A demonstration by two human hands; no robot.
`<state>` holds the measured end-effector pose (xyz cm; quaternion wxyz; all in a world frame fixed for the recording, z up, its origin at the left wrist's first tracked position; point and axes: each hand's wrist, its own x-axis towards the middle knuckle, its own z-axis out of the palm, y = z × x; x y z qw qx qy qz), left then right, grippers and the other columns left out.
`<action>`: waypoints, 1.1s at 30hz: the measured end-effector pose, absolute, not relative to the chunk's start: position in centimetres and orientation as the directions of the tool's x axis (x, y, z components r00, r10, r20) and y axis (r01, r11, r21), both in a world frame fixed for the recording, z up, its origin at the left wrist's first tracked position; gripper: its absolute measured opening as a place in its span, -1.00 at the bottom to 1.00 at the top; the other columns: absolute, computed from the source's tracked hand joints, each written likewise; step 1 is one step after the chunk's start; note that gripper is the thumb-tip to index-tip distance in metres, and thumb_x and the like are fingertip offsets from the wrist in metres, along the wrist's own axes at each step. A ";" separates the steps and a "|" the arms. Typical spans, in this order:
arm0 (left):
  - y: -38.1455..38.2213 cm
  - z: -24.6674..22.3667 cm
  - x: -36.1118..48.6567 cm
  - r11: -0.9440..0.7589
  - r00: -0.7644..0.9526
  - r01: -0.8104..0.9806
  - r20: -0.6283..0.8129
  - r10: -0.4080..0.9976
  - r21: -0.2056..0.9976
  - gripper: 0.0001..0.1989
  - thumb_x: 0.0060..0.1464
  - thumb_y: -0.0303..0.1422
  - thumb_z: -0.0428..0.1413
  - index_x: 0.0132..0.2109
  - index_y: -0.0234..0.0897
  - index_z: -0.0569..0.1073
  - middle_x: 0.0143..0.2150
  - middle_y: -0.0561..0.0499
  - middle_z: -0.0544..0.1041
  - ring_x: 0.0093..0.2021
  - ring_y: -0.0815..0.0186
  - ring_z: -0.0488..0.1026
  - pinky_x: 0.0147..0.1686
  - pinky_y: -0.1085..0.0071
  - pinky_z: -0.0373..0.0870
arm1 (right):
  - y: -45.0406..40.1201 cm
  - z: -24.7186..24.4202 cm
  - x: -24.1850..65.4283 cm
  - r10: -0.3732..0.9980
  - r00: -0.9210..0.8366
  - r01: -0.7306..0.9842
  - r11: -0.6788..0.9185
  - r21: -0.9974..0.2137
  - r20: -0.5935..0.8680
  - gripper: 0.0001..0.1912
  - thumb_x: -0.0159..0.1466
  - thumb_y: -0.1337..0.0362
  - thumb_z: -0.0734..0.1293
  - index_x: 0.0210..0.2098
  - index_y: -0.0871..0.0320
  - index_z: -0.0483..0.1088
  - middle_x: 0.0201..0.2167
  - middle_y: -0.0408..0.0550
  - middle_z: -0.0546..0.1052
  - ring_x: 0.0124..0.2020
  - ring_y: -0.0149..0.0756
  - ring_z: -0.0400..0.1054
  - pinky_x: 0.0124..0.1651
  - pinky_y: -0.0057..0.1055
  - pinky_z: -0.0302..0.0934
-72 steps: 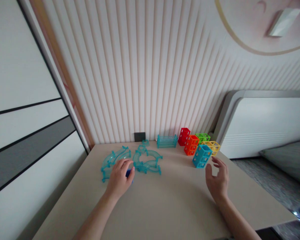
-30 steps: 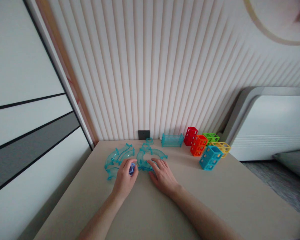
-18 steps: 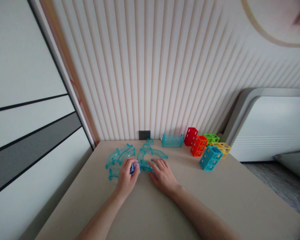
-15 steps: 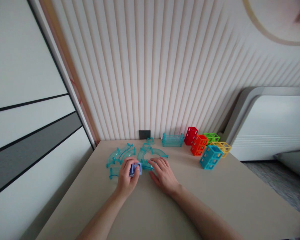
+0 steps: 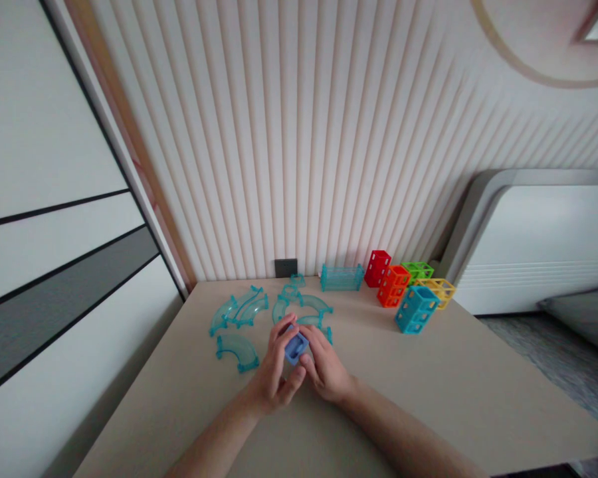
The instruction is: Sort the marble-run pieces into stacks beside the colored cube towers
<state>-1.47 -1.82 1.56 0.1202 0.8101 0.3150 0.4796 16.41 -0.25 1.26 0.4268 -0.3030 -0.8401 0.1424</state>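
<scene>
A small periwinkle-blue square block (image 5: 296,348) with a hollow in its face is between my two hands, tilted. My left hand (image 5: 275,373) has its fingers along the block's left and far side, its thumb lying apart below. My right hand (image 5: 327,366) closes on the block from the right, fingers at the top and thumb at the lower edge. Just beyond them lie clear teal curved track pieces (image 5: 317,302), partly hidden by my fingers. Left of my left hand is another curved teal track piece (image 5: 239,350).
More teal curves (image 5: 224,316) lie at the table's back left. Straight teal tracks (image 5: 342,278) stand by the wall. To the right are lattice blocks: red (image 5: 377,269), orange (image 5: 393,287), green (image 5: 418,271), yellow (image 5: 441,291) and blue (image 5: 416,310). A black socket (image 5: 286,268) is behind.
My left hand has brought the block rightward to my right hand, which now touches it too. The block has turned, and the left curved track piece is uncovered.
</scene>
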 end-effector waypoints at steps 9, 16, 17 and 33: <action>-0.4 0.3 -1.5 -0.781 0.468 0.425 0.627 0.622 0.457 -0.34 0.36 -0.32 -0.09 0.45 -0.17 -0.23 0.40 -0.29 0.15 0.39 0.11 0.14 0.23 0.10 0.33 | 0.2 2.0 17.3 0.674 -0.364 0.307 0.739 -0.600 0.643 -0.57 0.46 0.20 -0.06 0.20 0.13 0.21 0.02 0.14 0.47 0.01 -0.14 0.40 0.05 -0.24 0.34; 0.0 1.7 -2.2 -0.795 0.389 0.531 0.748 0.537 0.294 -0.52 0.26 -0.36 0.10 0.28 -0.16 0.20 0.11 -0.17 0.50 0.14 0.11 0.44 0.10 0.11 0.46 | 0.4 1.3 17.2 0.724 -0.314 0.328 0.690 -0.646 0.614 -0.57 0.48 0.14 -0.06 0.16 0.11 0.24 -0.02 0.11 0.49 -0.01 -0.17 0.41 0.06 -0.25 0.32; -0.1 1.8 -2.2 -0.788 0.380 0.547 0.755 0.534 0.282 -0.54 0.24 -0.38 0.11 0.25 -0.16 0.23 0.08 -0.16 0.51 0.13 0.12 0.45 0.10 0.12 0.46 | 0.4 1.3 17.3 0.736 -0.301 0.342 0.677 -0.651 0.607 -0.56 0.48 0.11 -0.05 0.17 0.12 0.23 -0.03 0.11 0.49 -0.02 -0.17 0.42 0.05 -0.25 0.33; -0.4 0.6 -0.9 -0.771 0.411 0.625 0.788 0.459 0.123 -0.57 0.12 -0.57 0.07 0.12 -0.17 0.34 0.10 -0.17 0.40 0.10 0.11 0.41 0.06 0.15 0.46 | 0.2 2.3 16.9 0.680 -0.410 0.488 0.727 -0.484 0.608 -0.46 0.26 0.10 0.30 0.17 0.15 0.25 0.04 0.16 0.51 0.05 -0.09 0.43 0.11 -0.19 0.32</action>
